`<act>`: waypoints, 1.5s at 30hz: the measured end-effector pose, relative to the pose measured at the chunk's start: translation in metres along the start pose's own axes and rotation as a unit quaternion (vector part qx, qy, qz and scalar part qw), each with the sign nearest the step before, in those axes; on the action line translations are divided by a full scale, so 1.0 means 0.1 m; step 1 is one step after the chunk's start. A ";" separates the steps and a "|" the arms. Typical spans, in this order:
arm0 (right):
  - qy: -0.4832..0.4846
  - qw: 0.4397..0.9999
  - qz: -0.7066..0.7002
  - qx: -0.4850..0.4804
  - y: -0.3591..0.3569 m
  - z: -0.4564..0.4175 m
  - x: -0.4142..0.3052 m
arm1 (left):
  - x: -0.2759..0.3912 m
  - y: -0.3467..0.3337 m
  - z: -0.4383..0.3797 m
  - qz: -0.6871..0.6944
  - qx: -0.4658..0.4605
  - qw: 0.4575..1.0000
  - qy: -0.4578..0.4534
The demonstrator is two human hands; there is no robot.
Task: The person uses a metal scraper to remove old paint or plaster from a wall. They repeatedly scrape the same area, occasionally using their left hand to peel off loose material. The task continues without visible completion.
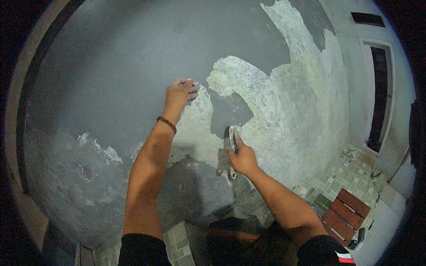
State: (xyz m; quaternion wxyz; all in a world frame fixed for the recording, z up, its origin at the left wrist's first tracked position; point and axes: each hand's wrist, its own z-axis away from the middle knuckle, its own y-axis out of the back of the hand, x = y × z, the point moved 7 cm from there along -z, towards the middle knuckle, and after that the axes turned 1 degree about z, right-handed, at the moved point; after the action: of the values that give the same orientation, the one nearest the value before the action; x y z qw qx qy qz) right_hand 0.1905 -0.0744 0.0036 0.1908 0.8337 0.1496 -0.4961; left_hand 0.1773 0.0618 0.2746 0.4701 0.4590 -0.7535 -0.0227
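Observation:
Before me is a wall [133,66] with grey paint and large pale patches where the paint layer is gone. My right hand [244,158] is closed round a putty knife [232,171], with its index finger laid along it; the blade points up near the lower edge of a grey remnant of paint [228,111]. My left hand [183,90] is at the top of a bare pale strip, its fingertips pinched at the torn edge of the paint. A small pale flake seems to be between those fingers, but they hide most of it.
A reddish-brown slatted stool [347,212] stands on the tiled floor [352,173] at the lower right, beside a small black object [361,234]. Further right is a narrow, dark framed opening [379,96]. Damaged, flaking paint [111,154] marks the wall's lower left.

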 end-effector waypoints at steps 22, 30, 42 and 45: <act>-0.056 0.998 -0.039 0.011 -0.15 -0.12 0.15 | -0.34 -0.22 0.80 -0.357 -0.222 0.899 -0.126; -0.046 0.985 -0.161 0.036 -0.50 -0.04 0.21 | -0.74 -0.21 1.95 -0.268 -0.063 0.959 -0.066; -0.064 0.989 -0.123 -0.045 -0.81 0.31 0.06 | -1.59 -0.65 3.09 0.319 0.055 0.912 0.251; -0.065 0.989 -0.135 -0.013 -0.79 0.31 0.07 | -1.65 -0.65 3.18 0.336 0.056 0.890 0.304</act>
State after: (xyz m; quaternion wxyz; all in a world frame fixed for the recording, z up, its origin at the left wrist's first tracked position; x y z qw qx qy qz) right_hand 0.1350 -0.0188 -0.0298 0.1422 0.7694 0.2540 -0.5686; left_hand 0.0116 0.0157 -0.0462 0.6297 0.1881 -0.6827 0.3195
